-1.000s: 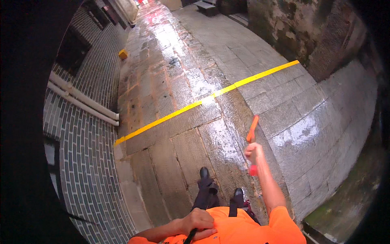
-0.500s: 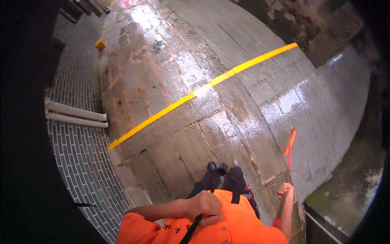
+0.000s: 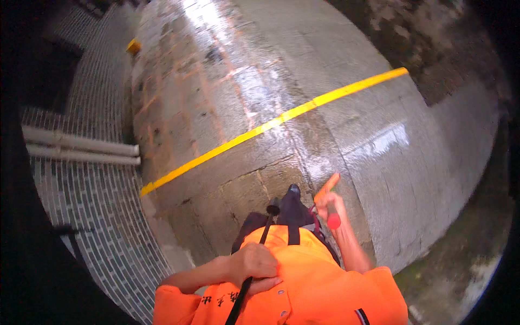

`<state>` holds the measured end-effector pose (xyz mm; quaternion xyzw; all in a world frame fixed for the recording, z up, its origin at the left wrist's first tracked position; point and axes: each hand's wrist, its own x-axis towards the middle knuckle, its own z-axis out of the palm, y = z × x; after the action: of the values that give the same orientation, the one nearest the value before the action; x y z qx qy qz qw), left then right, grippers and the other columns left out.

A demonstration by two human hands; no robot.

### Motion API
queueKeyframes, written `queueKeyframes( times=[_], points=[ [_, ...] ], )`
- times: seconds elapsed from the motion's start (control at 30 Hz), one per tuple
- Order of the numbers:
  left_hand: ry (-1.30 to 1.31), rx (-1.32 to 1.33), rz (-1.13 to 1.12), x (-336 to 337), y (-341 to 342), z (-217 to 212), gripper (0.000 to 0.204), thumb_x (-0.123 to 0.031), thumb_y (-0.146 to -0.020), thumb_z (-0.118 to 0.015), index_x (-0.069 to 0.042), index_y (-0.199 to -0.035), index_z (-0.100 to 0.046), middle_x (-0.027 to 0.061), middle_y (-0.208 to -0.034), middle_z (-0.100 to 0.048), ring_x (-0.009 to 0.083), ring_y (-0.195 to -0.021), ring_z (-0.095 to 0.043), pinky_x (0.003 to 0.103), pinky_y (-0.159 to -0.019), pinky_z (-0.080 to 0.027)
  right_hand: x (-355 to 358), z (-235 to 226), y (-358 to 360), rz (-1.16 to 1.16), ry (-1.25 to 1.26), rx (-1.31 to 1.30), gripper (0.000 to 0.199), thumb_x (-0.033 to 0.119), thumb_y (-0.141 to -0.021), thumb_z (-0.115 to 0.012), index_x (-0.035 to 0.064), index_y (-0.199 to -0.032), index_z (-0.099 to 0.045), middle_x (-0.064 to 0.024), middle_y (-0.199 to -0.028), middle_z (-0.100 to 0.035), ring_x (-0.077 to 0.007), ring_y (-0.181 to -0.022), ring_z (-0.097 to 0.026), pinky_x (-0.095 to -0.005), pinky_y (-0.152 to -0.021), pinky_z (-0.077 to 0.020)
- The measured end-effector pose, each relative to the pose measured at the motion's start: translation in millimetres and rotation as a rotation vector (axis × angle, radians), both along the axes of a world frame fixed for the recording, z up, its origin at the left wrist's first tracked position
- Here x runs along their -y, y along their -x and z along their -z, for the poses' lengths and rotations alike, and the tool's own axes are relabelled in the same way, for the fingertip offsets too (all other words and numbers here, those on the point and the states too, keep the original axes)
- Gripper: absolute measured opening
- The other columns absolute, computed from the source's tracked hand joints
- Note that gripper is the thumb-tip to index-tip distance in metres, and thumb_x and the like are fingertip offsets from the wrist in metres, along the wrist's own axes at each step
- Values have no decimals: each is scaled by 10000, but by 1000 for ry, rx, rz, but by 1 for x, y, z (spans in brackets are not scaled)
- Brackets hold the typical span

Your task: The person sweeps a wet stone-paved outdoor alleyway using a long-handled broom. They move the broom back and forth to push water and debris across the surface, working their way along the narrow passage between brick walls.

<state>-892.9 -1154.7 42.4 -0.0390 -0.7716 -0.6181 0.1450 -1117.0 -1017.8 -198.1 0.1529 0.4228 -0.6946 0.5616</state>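
My left hand (image 3: 252,266) is closed in front of my chest around a slim black rod (image 3: 265,234). The rod slants from the lower edge, past my fist, to a round black knob at its far end; its upper part is out of view. My right hand (image 3: 331,206), ahead of my right hip, grips a tool with red and orange parts (image 3: 327,187). An orange piece sticks out beyond the fingers and a round red end (image 3: 333,221) shows behind them. What kind of tool it is, I cannot tell.
Wet, shiny paving (image 3: 233,206) lies underfoot, crossed by a yellow strip (image 3: 227,146). A brick wall (image 3: 103,227) with two pale pipes (image 3: 81,145) stands at left. A yellow block (image 3: 134,46) sits by the wall farther off. Dark, mossy ground (image 3: 460,233) borders the right.
My right hand has swung inward and forward with the tool, from far right to near my legs. My left fist has moved slightly left and keeps its grip on the rod. My feet have shifted.
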Motion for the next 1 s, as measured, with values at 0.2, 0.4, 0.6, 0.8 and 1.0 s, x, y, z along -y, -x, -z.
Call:
queueKeyframes(
  times=[0.2, 0.4, 0.6, 0.8, 1.0],
  points=[
    [24, -4, -182, 49, 10, -4, 292, -67, -686, -622, -54, -496, -401, 52, -475, -359, 239, -406, -406, 360, -404, -288, 165, -2, 86, 20, 510, 753, 187, 77, -828, -400, 89, -644, -431, 26, -546, -409, -86, -455, -449, -259, -475, -396],
    [47, -2, -375, 104, -23, 9, 349, -56, -672, -616, -54, -461, -338, 47, -454, -322, 229, -378, -373, 356, -385, -260, 265, -14, 97, -326, 416, 621, 94, 62, -855, -414, 57, -777, -465, 50, -518, -365, -53, -372, -359, -257, -355, -315],
    [44, -29, -505, 213, -68, 31, 359, -53, -670, -611, -59, -455, -323, 48, -452, -319, 231, -376, -374, 358, -383, -263, 391, -4, 54, -639, -6, 101, 193, 85, -858, -484, 124, -696, -387, 67, -472, -288, -55, -335, -288, -248, -310, -245],
    [66, -46, -534, 361, -131, 45, 342, -56, -681, -600, -69, -461, -338, 52, -453, -329, 237, -384, -393, 363, -387, -281, 527, 7, -5, -878, -305, -209, 312, 87, -804, -506, 159, -562, -322, 76, -460, -297, -52, -337, -323, -256, -319, -287],
    [83, 7, -555, 464, -176, 33, 338, -61, -683, -602, -74, -463, -346, 51, -455, -331, 236, -391, -403, 363, -390, -291, 635, 7, -77, -980, -372, 291, 390, 111, -805, -499, 242, -514, -273, 135, -424, -263, -10, -320, -274, -236, -346, -208]
  ],
)
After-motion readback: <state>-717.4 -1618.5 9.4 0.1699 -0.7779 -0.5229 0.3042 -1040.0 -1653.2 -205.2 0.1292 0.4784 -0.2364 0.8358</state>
